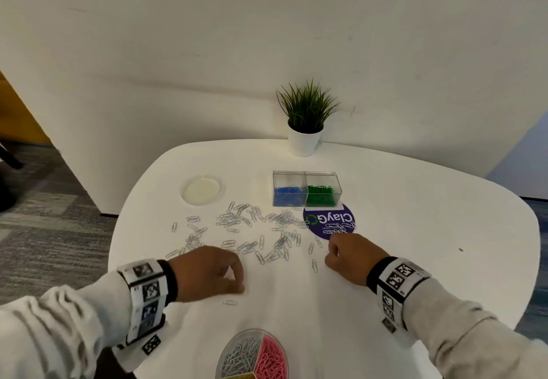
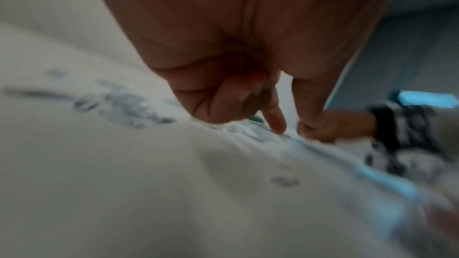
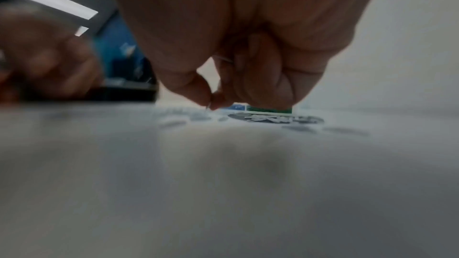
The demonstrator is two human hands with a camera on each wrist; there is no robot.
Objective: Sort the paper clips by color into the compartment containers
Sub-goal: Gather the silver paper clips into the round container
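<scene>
Paper clips (image 1: 255, 230), white ones, lie beyond the round container (image 1: 253, 358); my right hand (image 1: 350, 258) pinches one to carry there, my left hand (image 1: 207, 273) curls, holding unclear.

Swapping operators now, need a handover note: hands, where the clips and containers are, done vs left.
Left hand: fingers curled down at the table, a grip is not visible.
Right hand: pinches a thin wire, seemingly a silver clip, in the right wrist view.
Done: blue clips and green clips in the clear two-cell box; pink clips and some silver in the round divided tray.
Left: loose silver clips scattered mid-table, some on the purple sticker, go to the tray's silver section.
</scene>
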